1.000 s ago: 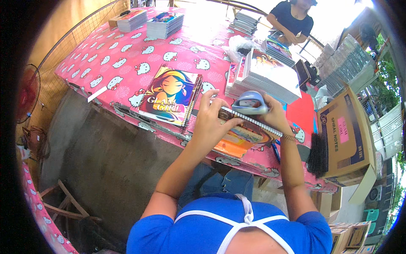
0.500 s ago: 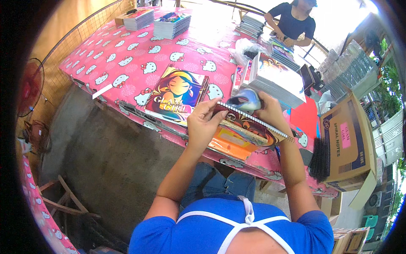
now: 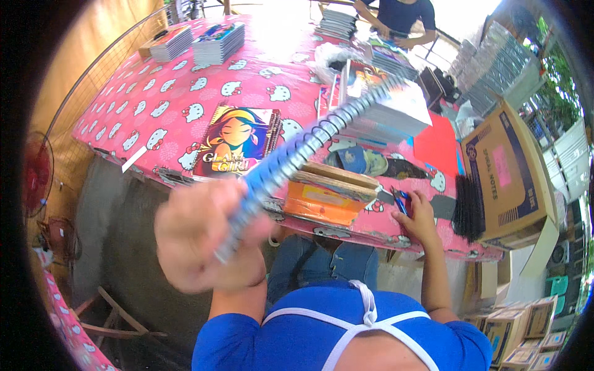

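Observation:
Raised over the table's near edge, my left hand (image 3: 204,238) grips a spiral notebook (image 3: 303,148), seen edge-on with its dark coil facing up. Motion blurs both. At the table's front edge on the right, the fingers of my right hand (image 3: 421,217) close around small blue-handled pliers (image 3: 402,199). Between my hands stands a wooden block (image 3: 337,176) with an orange box-like front (image 3: 322,203). Behind it lies a rounded blue and whitish thing (image 3: 365,161) whose kind I cannot make out. A notebook with a colourful illustrated cover (image 3: 235,142) lies flat at left.
Stacked notebooks (image 3: 383,114) stand beyond the block, with more stacks (image 3: 218,44) at the far left. A red sheet (image 3: 438,145), black coils (image 3: 468,210) and an open cardboard box (image 3: 507,167) are at right. Across the pink patterned table (image 3: 167,133), another person (image 3: 402,21) handles notebooks.
My left hand has lifted the notebook off the block toward me and left. My right hand has left the rounded blue thing and moved down to the pliers.

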A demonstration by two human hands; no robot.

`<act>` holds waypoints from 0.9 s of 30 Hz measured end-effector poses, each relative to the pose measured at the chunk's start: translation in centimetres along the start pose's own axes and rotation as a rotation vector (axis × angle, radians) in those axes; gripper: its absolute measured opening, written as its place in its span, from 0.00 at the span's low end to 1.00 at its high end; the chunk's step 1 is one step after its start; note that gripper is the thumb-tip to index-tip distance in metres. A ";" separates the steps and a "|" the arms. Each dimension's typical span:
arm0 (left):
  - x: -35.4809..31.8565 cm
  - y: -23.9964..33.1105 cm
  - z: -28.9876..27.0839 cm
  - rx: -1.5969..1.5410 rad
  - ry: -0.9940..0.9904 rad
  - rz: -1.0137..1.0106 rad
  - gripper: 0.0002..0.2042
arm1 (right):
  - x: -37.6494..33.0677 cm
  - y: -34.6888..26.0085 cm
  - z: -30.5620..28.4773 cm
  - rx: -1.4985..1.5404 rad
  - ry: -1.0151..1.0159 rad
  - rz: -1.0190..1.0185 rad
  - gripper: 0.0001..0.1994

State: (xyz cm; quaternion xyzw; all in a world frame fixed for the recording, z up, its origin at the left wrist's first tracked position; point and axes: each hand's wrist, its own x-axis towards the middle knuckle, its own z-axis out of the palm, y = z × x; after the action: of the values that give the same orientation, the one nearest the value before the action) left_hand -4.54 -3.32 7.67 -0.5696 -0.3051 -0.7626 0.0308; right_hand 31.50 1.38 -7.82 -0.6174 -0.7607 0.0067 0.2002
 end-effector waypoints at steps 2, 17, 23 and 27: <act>-0.6 0.3 -0.2 0.060 -0.266 0.260 0.09 | -1.3 0.3 0.7 -0.076 0.024 -0.002 0.27; -9.8 -4.1 4.4 -0.045 -0.483 -0.147 0.11 | -0.9 -12.9 -6.9 0.500 -0.057 -0.275 0.22; -10.2 -4.5 4.5 -0.065 -0.445 -0.072 0.11 | -0.1 -9.8 -4.2 1.733 -0.912 0.255 0.18; -8.3 -5.3 4.4 0.070 -0.430 0.091 0.11 | -0.5 -11.0 -4.6 1.555 -0.638 0.184 0.19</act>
State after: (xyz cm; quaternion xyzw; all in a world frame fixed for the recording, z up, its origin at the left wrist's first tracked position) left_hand -0.03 0.70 -1.29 -0.7308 -0.3049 -0.6104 0.0190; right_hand 22.74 -2.83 -0.87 -0.3321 -0.5062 0.7185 0.3423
